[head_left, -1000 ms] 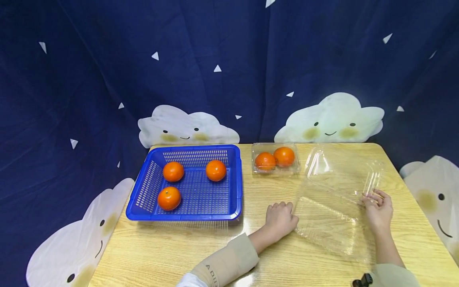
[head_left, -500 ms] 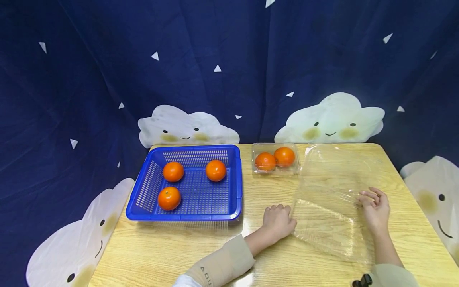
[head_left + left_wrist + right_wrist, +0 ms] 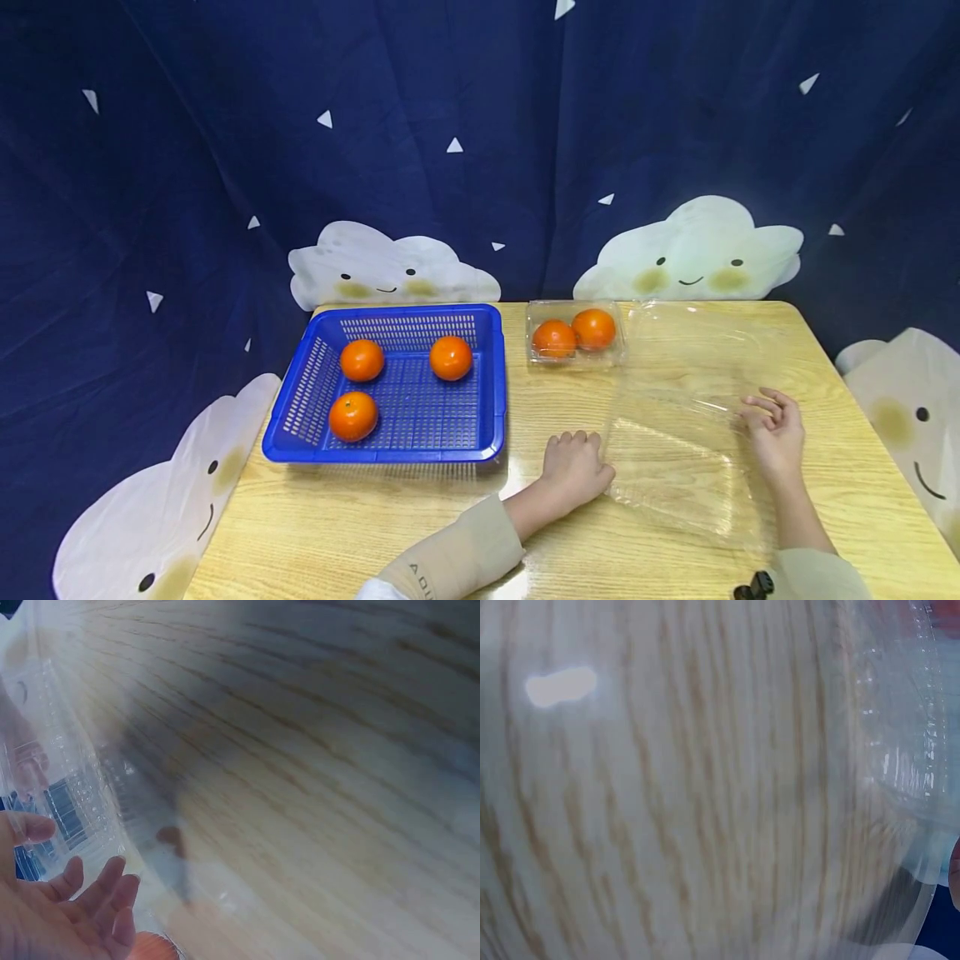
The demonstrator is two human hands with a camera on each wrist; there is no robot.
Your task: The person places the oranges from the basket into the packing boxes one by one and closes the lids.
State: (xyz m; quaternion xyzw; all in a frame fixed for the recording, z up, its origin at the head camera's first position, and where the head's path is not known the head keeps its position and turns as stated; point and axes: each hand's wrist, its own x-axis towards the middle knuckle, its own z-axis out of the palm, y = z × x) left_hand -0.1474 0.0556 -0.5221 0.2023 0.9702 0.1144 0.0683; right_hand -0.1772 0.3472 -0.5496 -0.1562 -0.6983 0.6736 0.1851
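Note:
A large clear plastic clamshell container point(image 3: 671, 479) stands unfolded on the right of the wooden table, its lid half point(image 3: 686, 350) spread toward the back. My left hand point(image 3: 573, 472) grips its left edge with curled fingers, the thumb right at the rim. In the left wrist view, that hand's fingers point(image 3: 105, 889) are bent, with the clear plastic point(image 3: 75, 761) beside the thumb. My right hand point(image 3: 777, 433) is at the right edge near the fold, thumb and bent fingertips on the plastic. The right wrist view shows mostly tabletop, with clear plastic point(image 3: 904, 742) on its right side.
A blue plastic basket point(image 3: 491, 417) on the left holds three oranges point(image 3: 354, 417). At the back middle stands a smaller clear container point(image 3: 600, 360) with two oranges point(image 3: 594, 329) inside. A dark blue curtain point(image 3: 517, 108) hangs behind the table point(image 3: 547, 533).
Both hands and the large container have shifted slightly left. The container's lid half has changed its tilt, and its right edge has swung leftward. The basket and the smaller container stay put.

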